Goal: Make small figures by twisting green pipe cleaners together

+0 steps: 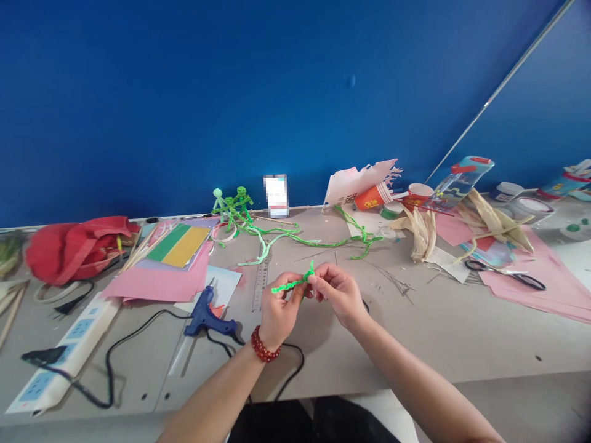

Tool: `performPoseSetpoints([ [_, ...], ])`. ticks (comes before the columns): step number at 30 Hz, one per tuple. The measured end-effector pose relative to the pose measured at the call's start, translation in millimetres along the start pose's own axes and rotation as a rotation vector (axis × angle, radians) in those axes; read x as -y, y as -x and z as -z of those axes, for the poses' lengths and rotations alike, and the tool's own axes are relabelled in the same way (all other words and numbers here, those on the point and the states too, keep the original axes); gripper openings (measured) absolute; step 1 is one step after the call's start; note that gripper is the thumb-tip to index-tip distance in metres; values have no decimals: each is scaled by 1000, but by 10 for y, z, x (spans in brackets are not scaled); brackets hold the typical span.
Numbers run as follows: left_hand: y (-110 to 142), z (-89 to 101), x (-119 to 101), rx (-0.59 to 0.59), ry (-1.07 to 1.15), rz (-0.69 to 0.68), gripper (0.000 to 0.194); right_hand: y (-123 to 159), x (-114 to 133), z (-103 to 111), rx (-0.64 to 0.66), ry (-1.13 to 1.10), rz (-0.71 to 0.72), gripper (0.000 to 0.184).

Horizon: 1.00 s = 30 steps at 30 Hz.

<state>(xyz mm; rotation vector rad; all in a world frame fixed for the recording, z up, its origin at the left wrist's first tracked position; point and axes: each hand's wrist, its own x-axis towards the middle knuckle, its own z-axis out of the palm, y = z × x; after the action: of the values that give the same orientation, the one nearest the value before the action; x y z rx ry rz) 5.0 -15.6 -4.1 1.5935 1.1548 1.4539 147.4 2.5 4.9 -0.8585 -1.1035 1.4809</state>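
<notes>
Both my hands meet over the table, pinching one bright green twisted strip [287,287] that looks like pipe cleaner or paper cord. My left hand [281,306], with a red bead bracelet [265,346] at the wrist, grips it near its middle, and one end sticks out to the left. Fingers of my right hand [339,292] close on the knotted part, where a short tip points up. Some of the strip is hidden behind the fingers. Beyond the hands lie long green twisted stems [318,242], and small green twisted figures [233,206] stand by the wall.
A blue glue gun [207,317] with a black cord lies left of my hands, near a white power strip [69,354]. A clear ruler [259,286], thin wires [392,280] and scissors [505,272] lie about. Pink paper [161,277], a red cloth bag [78,249] and paper cups [373,197] stand farther off.
</notes>
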Motion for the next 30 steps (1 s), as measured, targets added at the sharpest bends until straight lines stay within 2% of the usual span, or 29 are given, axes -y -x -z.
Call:
performPoseSetpoints([
  [7, -27, -3, 29, 27, 122, 119, 20, 0, -57, 22, 22, -33, 1, 34],
  [10, -76, 2, 18, 26, 248, 185, 21, 3, -47, 20, 10, -21, 25, 30],
  [14, -121, 5, 27, 27, 530, 358, 27, -3, 11, 51, -93, 89, 139, 24],
  [17, -119, -1, 35, 30, 629, 419, 27, -5, 51, 74, -133, 213, 230, 17],
  [22, -85, -17, 53, 90, 548, 326, 24, 12, 88, 60, 3, 366, 340, 6],
  [26, -42, -12, 57, 113, 328, 190, 17, 18, 96, 62, -44, 526, 418, 9],
  [30, -22, -14, 29, 75, 222, 176, 18, 23, 90, 73, -73, 584, 425, 10],
])
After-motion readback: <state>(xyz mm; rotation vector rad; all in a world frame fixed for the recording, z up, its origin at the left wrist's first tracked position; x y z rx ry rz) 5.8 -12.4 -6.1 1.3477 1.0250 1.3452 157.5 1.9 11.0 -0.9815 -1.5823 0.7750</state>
